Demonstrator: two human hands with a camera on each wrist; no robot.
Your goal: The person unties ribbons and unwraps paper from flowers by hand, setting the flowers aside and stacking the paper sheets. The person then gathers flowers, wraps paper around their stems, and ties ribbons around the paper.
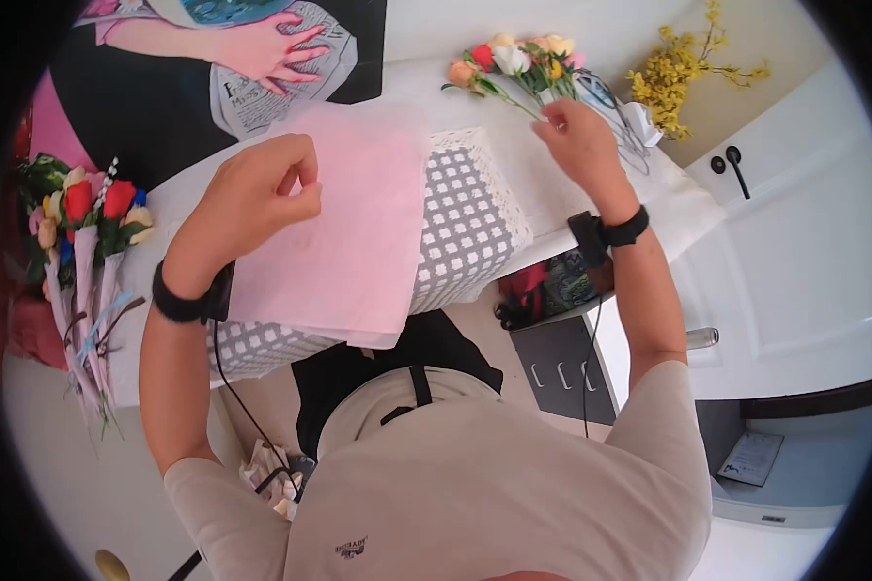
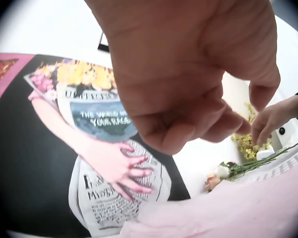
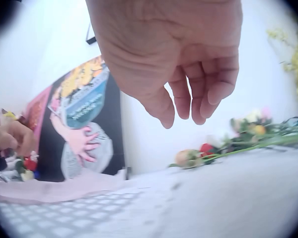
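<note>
My left hand (image 1: 257, 194) hovers over a sheet of pale pink wrapping paper (image 1: 358, 252), its fingers loosely curled around nothing. In the left wrist view no object shows between those fingers. At the right, my right hand (image 1: 583, 145) is above the stems of a loose pile of artificial roses (image 1: 512, 61). Its fingers hang down relaxed in the right wrist view, with a gap between them and the green stems (image 3: 268, 144). A peach rose (image 3: 187, 158) and a red one lie at the near end of that pile.
Several wrapped rose bouquets (image 1: 77, 208) lie at the left end of the table. Under the paper is a grey-and-white checked cloth (image 1: 465, 213) with a lace edge. A large picture (image 1: 165, 116) leans behind. Yellow sprigs (image 1: 678, 73) and cables (image 1: 630, 145) are at the back right.
</note>
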